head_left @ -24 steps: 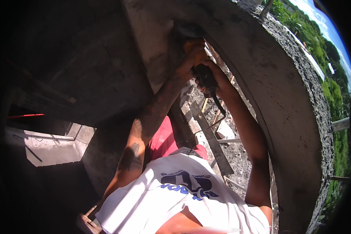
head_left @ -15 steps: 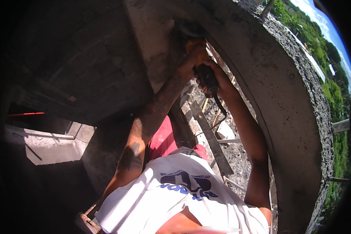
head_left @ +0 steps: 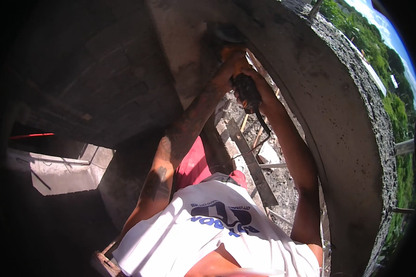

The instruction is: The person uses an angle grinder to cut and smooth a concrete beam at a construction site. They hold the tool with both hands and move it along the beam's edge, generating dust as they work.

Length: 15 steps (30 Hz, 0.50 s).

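An angle grinder (head_left: 246, 92) with an orange front and a black body is held out ahead of me, its dark disc (head_left: 229, 33) up against the concrete where the wall meets the beam. Wrapped round the orange front part is my left hand (head_left: 229, 69). My right hand (head_left: 259, 85) grips the black body from the right side. A black cord (head_left: 266, 127) hangs from the grinder's rear end and curves down toward the planks. Shadow hides the exact contact of the disc.
A thick concrete beam (head_left: 346, 124) with a rough top edge curves along my right. To the left stands a dark block wall (head_left: 101, 78). Below lie planks (head_left: 250, 161), rubble (head_left: 282, 184) and a pale block (head_left: 267, 153). Metal bars (head_left: 404, 147) stick out beyond the beam.
Almost nothing differs. The whole view shifts very slightly, and both hands stay on the grinder at the same spot on the concrete.
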Tool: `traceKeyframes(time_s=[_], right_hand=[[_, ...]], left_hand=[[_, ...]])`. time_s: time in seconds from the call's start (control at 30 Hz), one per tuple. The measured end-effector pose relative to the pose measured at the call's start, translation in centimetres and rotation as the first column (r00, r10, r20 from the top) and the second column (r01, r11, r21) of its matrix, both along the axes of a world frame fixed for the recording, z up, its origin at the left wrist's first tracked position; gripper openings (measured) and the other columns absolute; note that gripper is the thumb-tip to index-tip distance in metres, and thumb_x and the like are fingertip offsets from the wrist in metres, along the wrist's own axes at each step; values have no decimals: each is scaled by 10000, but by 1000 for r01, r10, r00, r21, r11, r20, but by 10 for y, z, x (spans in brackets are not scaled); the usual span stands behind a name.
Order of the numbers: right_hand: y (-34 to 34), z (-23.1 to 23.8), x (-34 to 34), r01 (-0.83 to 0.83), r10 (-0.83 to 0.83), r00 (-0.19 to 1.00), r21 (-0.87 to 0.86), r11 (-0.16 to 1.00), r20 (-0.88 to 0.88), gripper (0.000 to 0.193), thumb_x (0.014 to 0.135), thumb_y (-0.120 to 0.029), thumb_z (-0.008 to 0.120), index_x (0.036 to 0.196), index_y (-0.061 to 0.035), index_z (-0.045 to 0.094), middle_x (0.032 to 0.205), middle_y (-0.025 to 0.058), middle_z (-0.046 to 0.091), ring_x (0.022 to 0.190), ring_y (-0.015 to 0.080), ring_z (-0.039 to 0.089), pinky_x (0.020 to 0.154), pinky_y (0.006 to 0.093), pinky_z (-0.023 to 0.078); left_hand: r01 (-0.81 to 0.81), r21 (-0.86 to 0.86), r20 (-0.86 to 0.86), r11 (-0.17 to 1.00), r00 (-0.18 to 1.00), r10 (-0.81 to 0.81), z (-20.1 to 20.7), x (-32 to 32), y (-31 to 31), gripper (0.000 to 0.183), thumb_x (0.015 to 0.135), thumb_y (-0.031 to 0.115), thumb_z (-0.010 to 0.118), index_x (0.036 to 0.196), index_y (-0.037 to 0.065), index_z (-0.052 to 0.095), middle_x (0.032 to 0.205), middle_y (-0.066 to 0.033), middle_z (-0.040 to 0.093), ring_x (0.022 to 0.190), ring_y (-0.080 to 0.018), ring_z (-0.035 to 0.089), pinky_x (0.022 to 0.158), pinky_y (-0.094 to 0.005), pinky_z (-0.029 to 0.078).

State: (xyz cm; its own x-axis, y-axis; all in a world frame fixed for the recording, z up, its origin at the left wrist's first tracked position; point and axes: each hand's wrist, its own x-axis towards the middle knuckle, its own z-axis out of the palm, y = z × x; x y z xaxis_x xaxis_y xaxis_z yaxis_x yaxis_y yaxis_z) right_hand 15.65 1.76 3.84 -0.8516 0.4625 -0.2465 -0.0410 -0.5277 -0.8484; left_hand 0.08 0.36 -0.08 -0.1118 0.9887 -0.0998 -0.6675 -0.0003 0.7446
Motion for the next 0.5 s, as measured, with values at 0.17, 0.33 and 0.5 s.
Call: traceKeyframes(time_s=[0.17, 0.33, 0.5], right_hand=[[-1, -1, -4, 5, -6, 1000, -46, 999, -2, 428, 955, -439, 602, 1027, -18, 621, 780, 114, 680, 605, 192, 678, 482, 311, 562], [1, -5, -18, -47, 46, 999, -29, 998, -19, 422, 959, -438, 591, 1009, -21, 631, 788, 113, 684, 592, 190, 673, 451, 299, 550], [15, -3, -31, -85, 85, 996, -11, 996, -34, 445, 945, -451, 605, 1008, -12, 644, 772, 98, 686, 559, 198, 660, 506, 364, 562]], left_hand=[[70, -34, 28, 997, 997, -69, 3, -5, -4, 512, 904, 492, 677, 1179, 70, 589, 933, -86, 652, 833, -194, 669, 719, -374, 579], [-89, 17, 26, 996, 996, 89, 0, -10, -9, 517, 902, 499, 681, 1175, 69, 588, 936, -92, 653, 837, -191, 671, 716, -372, 582], [-64, 63, -2, 996, 998, 64, 4, -27, -1, 511, 911, 495, 672, 1181, 71, 579, 948, -99, 650, 840, -196, 670, 717, -365, 582]])
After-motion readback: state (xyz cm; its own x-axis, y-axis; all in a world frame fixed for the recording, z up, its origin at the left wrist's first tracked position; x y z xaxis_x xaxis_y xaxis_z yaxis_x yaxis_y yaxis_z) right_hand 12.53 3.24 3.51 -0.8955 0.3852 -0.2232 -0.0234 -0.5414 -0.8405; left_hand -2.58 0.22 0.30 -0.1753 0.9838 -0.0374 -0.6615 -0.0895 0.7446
